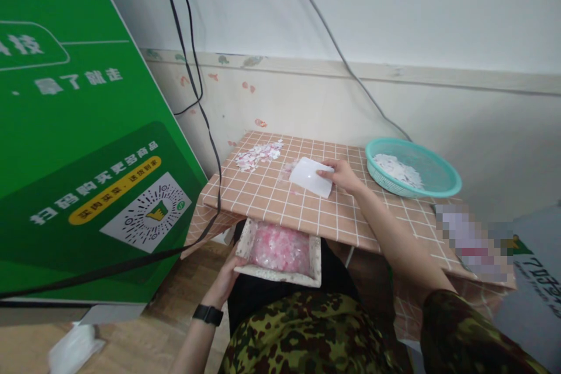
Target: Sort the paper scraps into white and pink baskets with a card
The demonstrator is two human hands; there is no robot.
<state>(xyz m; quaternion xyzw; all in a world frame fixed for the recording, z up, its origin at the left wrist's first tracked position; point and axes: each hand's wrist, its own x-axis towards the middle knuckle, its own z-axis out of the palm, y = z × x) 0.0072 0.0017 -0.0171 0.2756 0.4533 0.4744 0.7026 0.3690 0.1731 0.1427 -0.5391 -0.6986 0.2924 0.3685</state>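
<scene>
With my right hand [344, 175] I pinch a white card [310, 177] by its right edge, thumb above; it covers part of some pinkish bits [287, 170] on the checked tablecloth [280, 210]. My left hand [225, 281] grips the speckled tray [280, 276] just below the cloth's near edge, some fingers hidden. I judge the gathering partly done: pink pieces [283, 248] fill the tray, while a loose pile [258, 155] lies uncollected.

Table [272, 205]: ahead of me, wall [307, 105] behind.
Scraps [258, 155]: piled far left on table.
Card [309, 177]: right of scraps, my right hand [340, 175] at its right edge.
Basket [433, 168]: table's right side, bits [397, 170] inside.
Box [280, 276]: below near edge, pieces [280, 248] inside, my left hand [227, 276] at its left.
Panel [131, 111]: left of table.
</scene>
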